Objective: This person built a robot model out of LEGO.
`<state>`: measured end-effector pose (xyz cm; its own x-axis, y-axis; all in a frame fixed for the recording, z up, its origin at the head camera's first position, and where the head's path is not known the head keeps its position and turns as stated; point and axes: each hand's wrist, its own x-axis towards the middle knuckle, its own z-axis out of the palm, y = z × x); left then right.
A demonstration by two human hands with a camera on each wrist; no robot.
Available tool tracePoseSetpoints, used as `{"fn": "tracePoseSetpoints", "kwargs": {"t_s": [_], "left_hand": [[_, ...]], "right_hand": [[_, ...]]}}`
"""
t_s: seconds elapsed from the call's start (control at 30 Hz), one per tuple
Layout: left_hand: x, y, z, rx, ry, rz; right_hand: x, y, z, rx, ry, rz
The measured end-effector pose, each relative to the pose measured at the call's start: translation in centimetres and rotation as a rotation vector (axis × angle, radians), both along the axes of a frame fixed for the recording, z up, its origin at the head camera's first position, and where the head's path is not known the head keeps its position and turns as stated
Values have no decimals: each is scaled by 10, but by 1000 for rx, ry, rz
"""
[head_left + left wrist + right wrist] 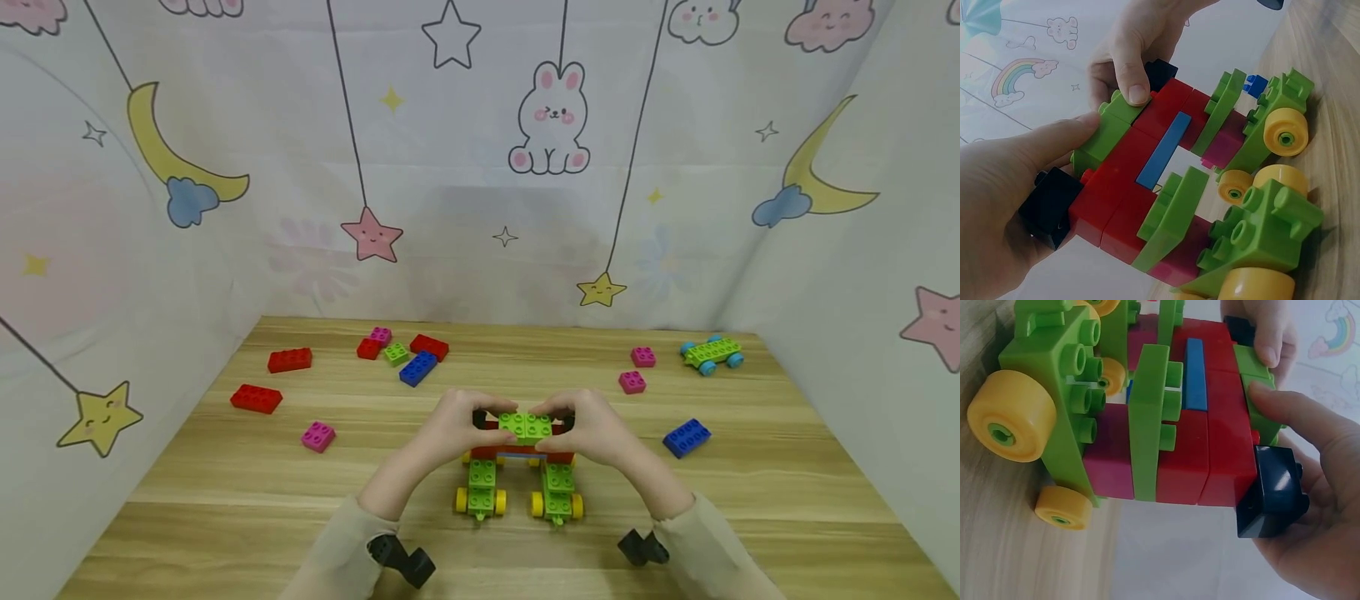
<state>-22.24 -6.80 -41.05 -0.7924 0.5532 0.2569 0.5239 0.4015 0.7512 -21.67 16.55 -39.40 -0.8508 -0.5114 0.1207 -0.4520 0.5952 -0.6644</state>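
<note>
At the table's middle stands a toy-brick build on two green wheeled bases (482, 498) with yellow wheels (1285, 132). Pink bricks (1108, 453), green plates (1147, 419) and red bricks (1110, 187) are stacked above them, and a blue piece (1195, 375) spans the middle. Two green bricks (525, 427) sit side by side on top. My left hand (457, 425) pinches the left one between thumb and fingers; my right hand (597, 427) pinches the right one. A black brick (1052, 206) sits at each upper end, close to the palms.
Red bricks (257, 398) and a pink brick (318, 436) lie to the left. Behind them is a cluster with a blue brick (417, 368). On the right are pink bricks (632, 382), another blue brick (686, 437) and a green car base (712, 353) with blue wheels.
</note>
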Motion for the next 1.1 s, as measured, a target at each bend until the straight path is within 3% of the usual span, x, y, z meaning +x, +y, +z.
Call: {"fn": "tracePoseSetpoints", "kwargs": {"t_s": [0.5,1.1], "left_hand": [[-2,0,-2,6,9,-1],[-1,0,-1,-7,12,11]], "right_hand": [[-1,0,0,6,-32,-11],[3,-4,0,22,31,-45]]}}
